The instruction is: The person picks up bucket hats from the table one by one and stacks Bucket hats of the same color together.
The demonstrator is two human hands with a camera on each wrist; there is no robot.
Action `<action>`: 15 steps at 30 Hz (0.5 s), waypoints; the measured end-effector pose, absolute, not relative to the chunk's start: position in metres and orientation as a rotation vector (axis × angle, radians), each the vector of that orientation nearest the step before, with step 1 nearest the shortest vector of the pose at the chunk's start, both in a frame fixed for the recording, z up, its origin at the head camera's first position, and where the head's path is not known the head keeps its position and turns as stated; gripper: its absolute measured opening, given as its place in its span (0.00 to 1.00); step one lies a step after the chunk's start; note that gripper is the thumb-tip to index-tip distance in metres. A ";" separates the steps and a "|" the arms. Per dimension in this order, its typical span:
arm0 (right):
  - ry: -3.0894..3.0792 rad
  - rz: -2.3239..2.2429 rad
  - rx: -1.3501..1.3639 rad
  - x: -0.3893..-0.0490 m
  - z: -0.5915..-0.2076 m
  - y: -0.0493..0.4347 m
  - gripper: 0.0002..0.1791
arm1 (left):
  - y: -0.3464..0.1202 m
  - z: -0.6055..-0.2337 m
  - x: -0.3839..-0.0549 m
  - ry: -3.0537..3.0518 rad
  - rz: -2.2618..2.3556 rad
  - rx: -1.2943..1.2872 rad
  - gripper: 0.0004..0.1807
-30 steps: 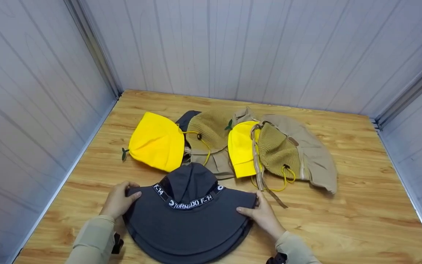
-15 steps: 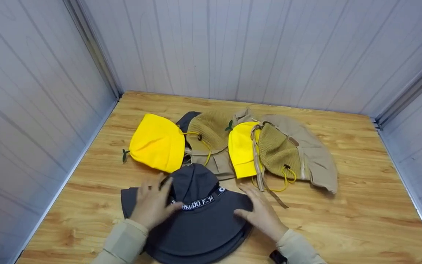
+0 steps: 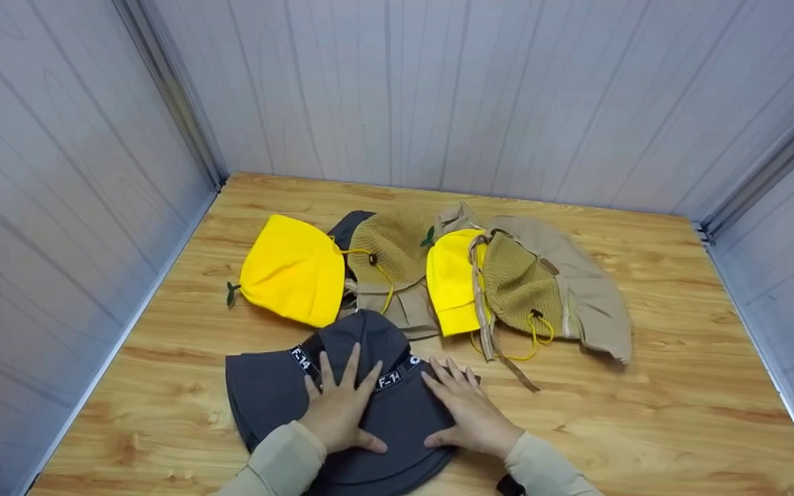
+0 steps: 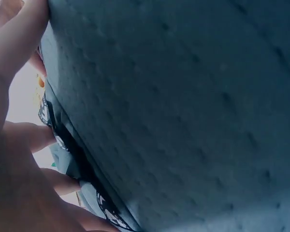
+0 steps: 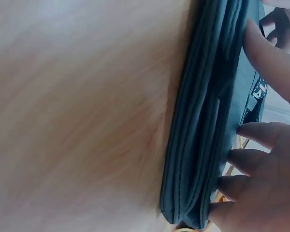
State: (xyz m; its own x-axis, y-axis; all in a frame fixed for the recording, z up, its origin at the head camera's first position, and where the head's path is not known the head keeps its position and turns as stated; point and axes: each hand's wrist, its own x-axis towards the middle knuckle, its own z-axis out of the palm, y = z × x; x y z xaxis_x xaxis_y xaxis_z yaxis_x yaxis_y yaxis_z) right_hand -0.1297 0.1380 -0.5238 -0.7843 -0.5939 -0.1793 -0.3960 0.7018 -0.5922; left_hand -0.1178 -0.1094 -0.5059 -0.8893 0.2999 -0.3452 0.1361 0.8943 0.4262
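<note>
A dark grey wide-brimmed sun hat lies folded flat on the table near me, its lettered band partly covered by fingers. My left hand rests on the middle of the brim with fingers spread. On the brim's right side lies my right hand, fingers also spread. Up close in the left wrist view, the brim fills most of the picture beside the left hand. Stacked brim layers show edge-on in the right wrist view, with the right hand's fingertips touching the upper face.
Behind the grey hat lie a yellow hat with a green sprout, a tan mesh-crowned hat, a second yellow hat and a beige brimmed hat with cords and straps. Pale panel walls enclose the wooden table.
Both hands have let go of the brim's side edges. The left hand has moved right onto the middle of the hat; the right hand now lies flat on the brim.
</note>
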 end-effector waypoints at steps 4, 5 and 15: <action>2.477 -0.798 -0.754 -0.133 -0.524 0.138 0.56 | -0.109 -0.510 -0.120 2.633 0.544 0.303 0.67; 2.467 -0.800 -0.751 -0.134 -0.525 0.138 0.57 | -0.110 -0.510 -0.120 2.630 0.539 0.300 0.68; 2.440 -0.818 -0.759 -0.138 -0.526 0.135 0.57 | -0.111 -0.511 -0.127 2.627 0.465 0.278 0.70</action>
